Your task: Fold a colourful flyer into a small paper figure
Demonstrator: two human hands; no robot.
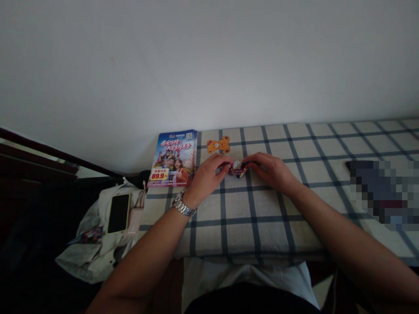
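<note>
A small piece of folded paper (238,171), printed in dark red and blue with a white inner face, is held between my two hands just above the checked cloth. My left hand (211,173), with a metal watch at the wrist, pinches its left end. On the other side, the fingers of my right hand (271,169) are closed on the right end. The thumbs and fingertips partly cover the paper. Behind my left hand lies an orange bear figure (218,145), flat on the cloth.
A stack of printed flyers (173,159) lies at the table's back left corner. The checked tablecloth (209,235) covers the table, which meets a white wall. To the left, a phone (118,213) rests on pale fabric (87,261). A dark, partly pixelated item (369,179) lies at right.
</note>
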